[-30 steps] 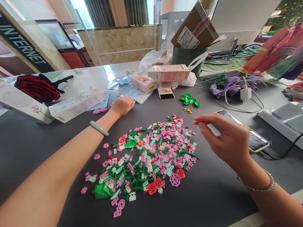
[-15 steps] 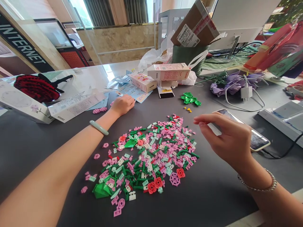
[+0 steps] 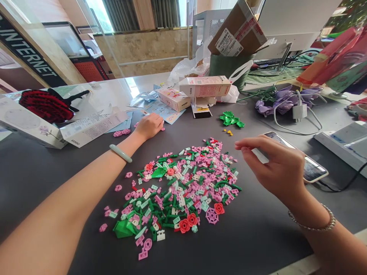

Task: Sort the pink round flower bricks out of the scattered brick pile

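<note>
My left hand [image 3: 150,125] rests low over the table beyond the pile, fingers curled downward and their tips mostly hidden. A small pink piece [image 3: 163,129] shows at the edge of its fingers, and a cluster of pink ring-like pieces [image 3: 122,133] lies to its left. To the right of the pile hovers my right hand [image 3: 275,164], thumb and forefinger tips close together in a loose pinch, with nothing visible between them. Between the hands spreads a pile of small building bricks [image 3: 183,187] in pink, green, white and red. Red rose pieces [image 3: 188,222] lie at its near side.
Green leaf pieces [image 3: 231,119] and yellow bits [image 3: 228,132] lie behind the pile. A phone [image 3: 314,168] sits partly behind my right hand. Small boxes [image 3: 205,87], a leaflet [image 3: 169,114], purple flowers [image 3: 282,101] and a white charger [image 3: 299,112] stand farther back. White boxes [image 3: 91,128] are at left.
The small pink piece beside my left fingers has come into sight. My left hand has shifted very slightly; my right hand holds its place. The view has moved a little.
</note>
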Tool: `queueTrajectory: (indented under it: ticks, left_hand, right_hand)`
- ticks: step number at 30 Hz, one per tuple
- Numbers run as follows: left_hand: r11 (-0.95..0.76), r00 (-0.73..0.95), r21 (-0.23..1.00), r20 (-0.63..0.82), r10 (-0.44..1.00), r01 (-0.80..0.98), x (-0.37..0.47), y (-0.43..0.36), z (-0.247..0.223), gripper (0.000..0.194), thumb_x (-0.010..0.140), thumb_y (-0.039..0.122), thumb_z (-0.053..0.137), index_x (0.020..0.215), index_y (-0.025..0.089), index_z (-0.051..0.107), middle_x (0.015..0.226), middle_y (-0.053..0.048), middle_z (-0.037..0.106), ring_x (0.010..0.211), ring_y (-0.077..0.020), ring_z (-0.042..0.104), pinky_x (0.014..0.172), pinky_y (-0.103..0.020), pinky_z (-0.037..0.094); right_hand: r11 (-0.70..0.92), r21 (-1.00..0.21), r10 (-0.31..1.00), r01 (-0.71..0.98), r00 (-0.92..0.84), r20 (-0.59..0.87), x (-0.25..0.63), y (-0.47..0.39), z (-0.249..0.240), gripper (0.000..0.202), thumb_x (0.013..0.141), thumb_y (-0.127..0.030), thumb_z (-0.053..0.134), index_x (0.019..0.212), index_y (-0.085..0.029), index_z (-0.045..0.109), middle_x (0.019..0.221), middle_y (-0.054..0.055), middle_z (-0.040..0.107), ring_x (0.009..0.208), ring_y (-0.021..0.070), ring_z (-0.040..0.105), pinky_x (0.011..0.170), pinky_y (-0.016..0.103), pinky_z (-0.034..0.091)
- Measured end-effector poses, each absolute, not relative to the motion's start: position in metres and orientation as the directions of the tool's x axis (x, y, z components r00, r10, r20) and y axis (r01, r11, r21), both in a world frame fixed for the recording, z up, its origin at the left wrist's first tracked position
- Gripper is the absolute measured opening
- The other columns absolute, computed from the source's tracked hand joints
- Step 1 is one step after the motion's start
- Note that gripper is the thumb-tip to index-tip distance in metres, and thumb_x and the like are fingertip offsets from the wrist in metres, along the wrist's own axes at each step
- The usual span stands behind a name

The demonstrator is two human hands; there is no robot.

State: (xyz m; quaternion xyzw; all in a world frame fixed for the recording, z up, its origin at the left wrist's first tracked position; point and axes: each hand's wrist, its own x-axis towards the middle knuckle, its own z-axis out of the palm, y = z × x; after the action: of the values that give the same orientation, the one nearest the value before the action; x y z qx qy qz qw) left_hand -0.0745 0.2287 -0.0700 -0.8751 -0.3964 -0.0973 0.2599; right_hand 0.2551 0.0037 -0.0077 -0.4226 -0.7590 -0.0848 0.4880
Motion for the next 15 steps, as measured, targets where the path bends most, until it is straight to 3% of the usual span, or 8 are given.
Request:
queueTrajectory:
  ticks: [15]
  left_hand:
    - [-0.578, 0.657, -0.314, 0.395, 0.642, 0.753, -0.0729, 0.2240, -0.0659, 0.025, 0.092, 0.034, 0.056, 0.108, 0.016, 0.061, 0.108, -0.007, 0.063, 0.094, -0.0188, 0.062, 0.082, -0.040, 0.053]
  right_hand:
    - [0.621, -0.289, 0.575, 0.729, -0.173, 0.799, 0.2547, 0.0032, -0.0076, 0.023, 0.082, -0.004, 0.055, 0.085, -0.025, 0.064, 0.073, -0.003, 0.068, 0.062, 0.0142, 0.062, 0.061, 0.028, 0.051]
